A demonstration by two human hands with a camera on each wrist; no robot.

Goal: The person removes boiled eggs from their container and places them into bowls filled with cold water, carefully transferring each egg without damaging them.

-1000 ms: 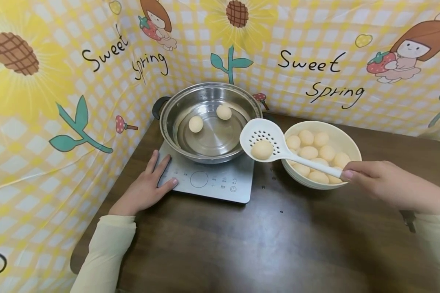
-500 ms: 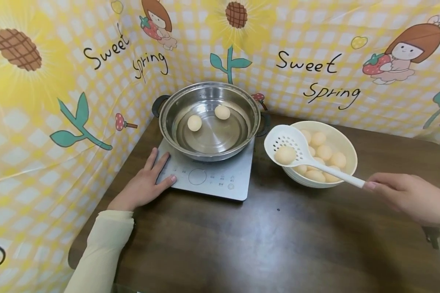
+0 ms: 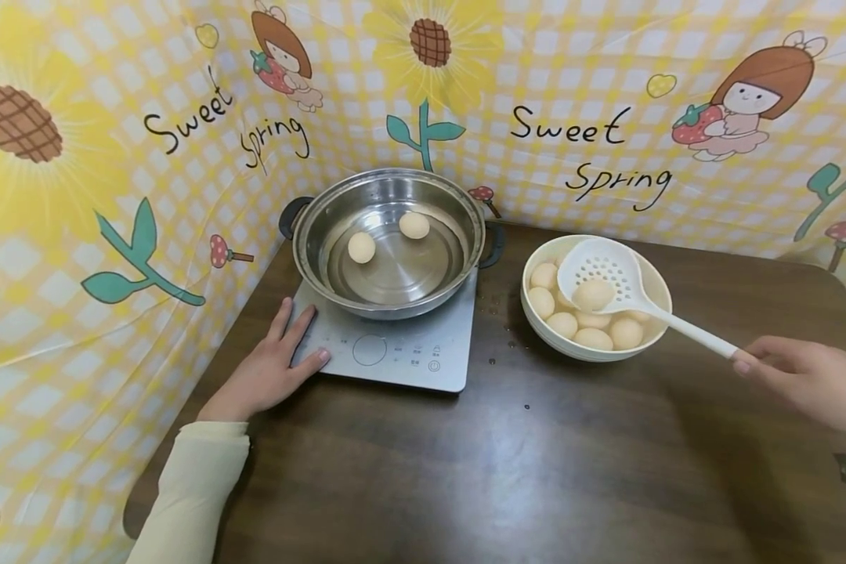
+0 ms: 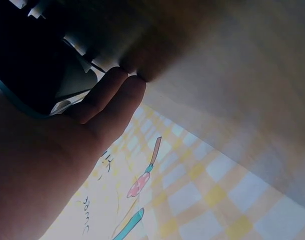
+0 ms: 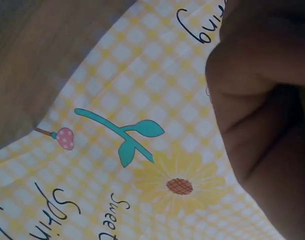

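Note:
In the head view my right hand [image 3: 807,380] grips the handle end of a white slotted ladle [image 3: 698,333]. The ladle's bowl is over a cream bowl [image 3: 536,333] and carries one egg [image 3: 594,295]. Several pale brown eggs [image 3: 594,339] lie in that bowl, some hidden under the ladle. My left hand [image 3: 264,374] rests with fingers spread on the left front of a silver induction cooktop [image 3: 395,376]. On the cooktop stands a steel pot [image 3: 388,313] with water and two eggs, one egg [image 3: 361,247] left of the other egg [image 3: 414,225].
A brown wooden table [image 3: 430,486] carries everything. Behind and to the left hangs a yellow checked cloth [image 3: 536,188] with printed flowers. Water drops dot the table between cooktop and bowl. The pot's black handles [image 3: 492,244] stick out at its sides.
My right hand has moved right, bringing the ladle and its egg from beside the pot to over the cream bowl. My left hand stays on the cooktop. The head view has shifted slightly.

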